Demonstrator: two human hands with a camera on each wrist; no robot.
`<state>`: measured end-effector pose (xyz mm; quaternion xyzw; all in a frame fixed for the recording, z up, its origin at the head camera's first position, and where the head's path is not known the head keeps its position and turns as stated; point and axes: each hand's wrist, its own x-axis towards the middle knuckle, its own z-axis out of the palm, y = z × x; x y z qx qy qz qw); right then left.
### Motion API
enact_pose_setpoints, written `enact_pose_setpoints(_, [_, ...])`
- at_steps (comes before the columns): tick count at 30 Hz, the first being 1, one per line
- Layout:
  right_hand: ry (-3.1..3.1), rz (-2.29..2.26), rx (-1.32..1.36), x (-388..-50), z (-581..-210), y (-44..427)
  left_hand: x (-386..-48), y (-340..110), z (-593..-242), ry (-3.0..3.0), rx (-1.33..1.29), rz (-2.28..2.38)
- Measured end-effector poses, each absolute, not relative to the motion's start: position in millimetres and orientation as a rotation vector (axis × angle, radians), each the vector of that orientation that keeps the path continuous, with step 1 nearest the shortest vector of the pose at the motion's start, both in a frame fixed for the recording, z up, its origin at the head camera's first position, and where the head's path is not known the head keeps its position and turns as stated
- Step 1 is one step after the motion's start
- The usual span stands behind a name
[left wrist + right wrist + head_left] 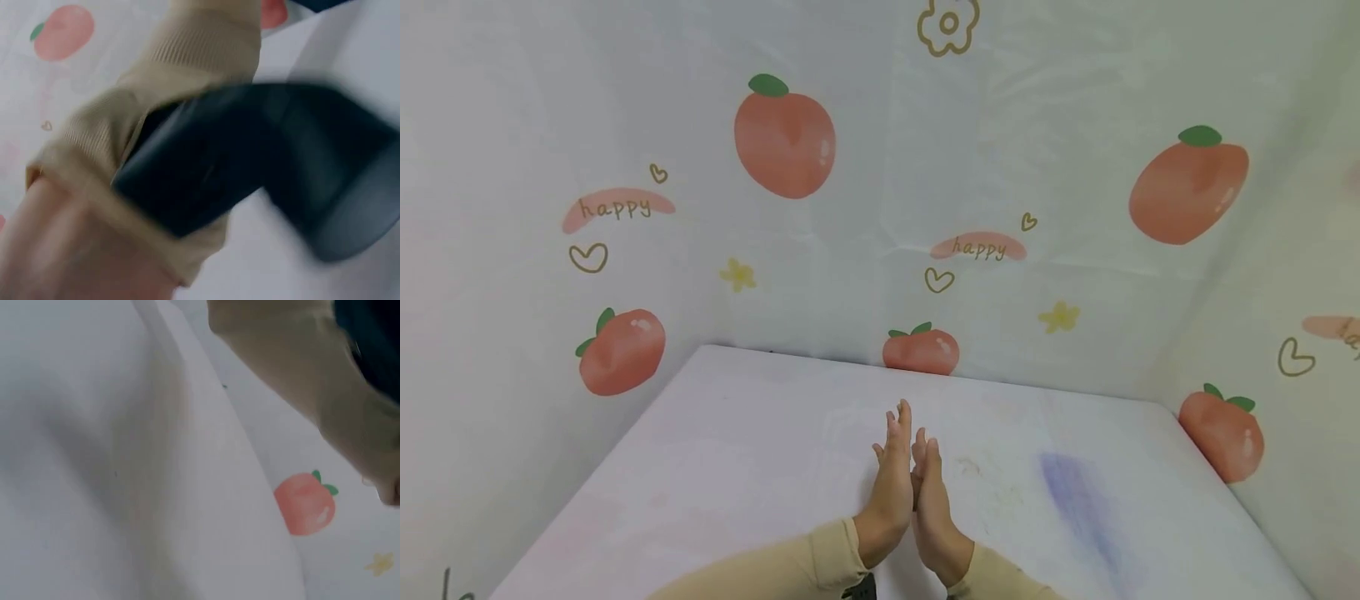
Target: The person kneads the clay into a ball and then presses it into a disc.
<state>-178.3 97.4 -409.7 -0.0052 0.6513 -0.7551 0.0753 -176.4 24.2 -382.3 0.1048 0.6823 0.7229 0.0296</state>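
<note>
left hand [891, 493]: fingers straight, unclenched | right hand [934, 504]: fingers straight, unclenched | palms facing, close together | desk [737, 450] beneath

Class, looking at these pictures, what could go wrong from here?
The dark object at the left sleeve might snag the fabric or block the wrist view. The left hand and right hand are very close, palms facing, so any contact between them could be hard to judge.
</note>
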Motion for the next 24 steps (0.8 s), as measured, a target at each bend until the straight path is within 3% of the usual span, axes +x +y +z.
enact_pose_setpoints(16, [1.972,-2.356,-0.15,-190.4,-379.2,117.0,-165.6,24.5,-398.2,1.871,0.482,2.298])
enact_pose_setpoints(24, [2.055,-2.271,-0.23,-168.7,-381.1,96.4,-187.6,16.7,-408.4,1.856,0.187,2.342])
